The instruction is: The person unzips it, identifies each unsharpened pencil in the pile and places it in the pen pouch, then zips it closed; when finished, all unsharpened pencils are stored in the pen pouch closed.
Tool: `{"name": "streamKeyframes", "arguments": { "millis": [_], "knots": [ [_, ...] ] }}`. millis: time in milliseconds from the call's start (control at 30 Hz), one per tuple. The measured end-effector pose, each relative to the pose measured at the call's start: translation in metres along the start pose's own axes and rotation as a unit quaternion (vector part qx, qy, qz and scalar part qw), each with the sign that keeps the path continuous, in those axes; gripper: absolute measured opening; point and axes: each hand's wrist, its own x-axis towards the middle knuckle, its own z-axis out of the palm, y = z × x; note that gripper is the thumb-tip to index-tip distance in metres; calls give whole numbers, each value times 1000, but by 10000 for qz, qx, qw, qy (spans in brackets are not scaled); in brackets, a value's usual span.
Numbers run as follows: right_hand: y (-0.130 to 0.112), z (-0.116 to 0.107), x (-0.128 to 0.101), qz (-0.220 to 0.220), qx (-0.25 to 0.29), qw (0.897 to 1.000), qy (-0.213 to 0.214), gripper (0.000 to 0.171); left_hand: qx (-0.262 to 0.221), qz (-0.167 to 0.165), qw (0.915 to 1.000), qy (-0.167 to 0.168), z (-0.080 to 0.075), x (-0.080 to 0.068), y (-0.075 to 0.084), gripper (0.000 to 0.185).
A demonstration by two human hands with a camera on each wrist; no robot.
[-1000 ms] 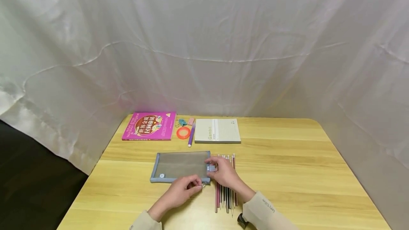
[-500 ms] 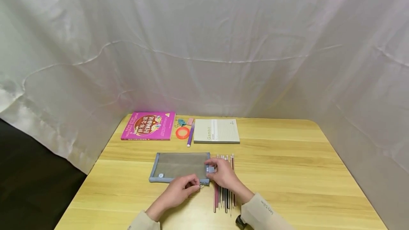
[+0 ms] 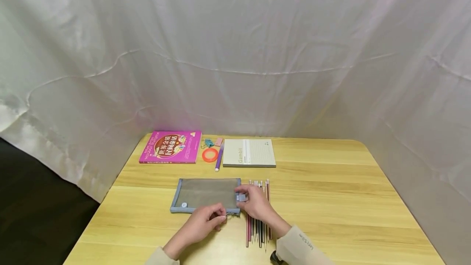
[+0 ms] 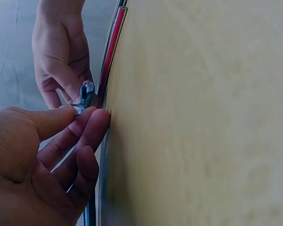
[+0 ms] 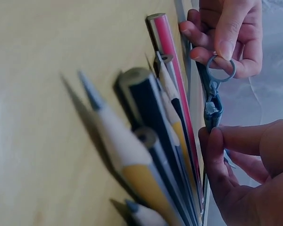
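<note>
A grey mesh pencil pouch [image 3: 204, 193] lies flat on the wooden table [image 3: 331, 199]. My left hand [image 3: 223, 216] pinches the metal ring of the zipper pull [image 5: 221, 68] at the pouch's near right corner. My right hand [image 3: 241, 199] pinches the small tab [image 3: 241, 196] at the pouch's right end, and its wrist lies over a row of several pencils [image 3: 257, 228]. In the left wrist view the thumb and forefinger [image 4: 92, 123] close on the pull [image 4: 86, 96]. The right wrist view shows the pencils [image 5: 155, 141] up close beside the pouch's end [image 5: 211, 112].
At the back of the table lie a magenta book [image 3: 171, 146], a beige notebook [image 3: 249, 153], an orange tape ring [image 3: 210, 155], a purple pen [image 3: 219, 159], binder clips [image 3: 209, 142] and a pink eraser [image 3: 218, 141]. White cloth [image 3: 235, 52] hangs behind and on both sides.
Both hands keep their holds on the pouch. My left hand with the zipper ring has edged slightly to the left along the near edge.
</note>
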Motion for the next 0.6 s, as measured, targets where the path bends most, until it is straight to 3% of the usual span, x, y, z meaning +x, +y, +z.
{"name": "streamKeyframes", "arguments": {
  "millis": [600],
  "knots": [
    [1, -3, -2, 54, 17, 10000, 21, 46, -280, -185, 9994, 14, -13, -6, -5, 8]
  ]
}}
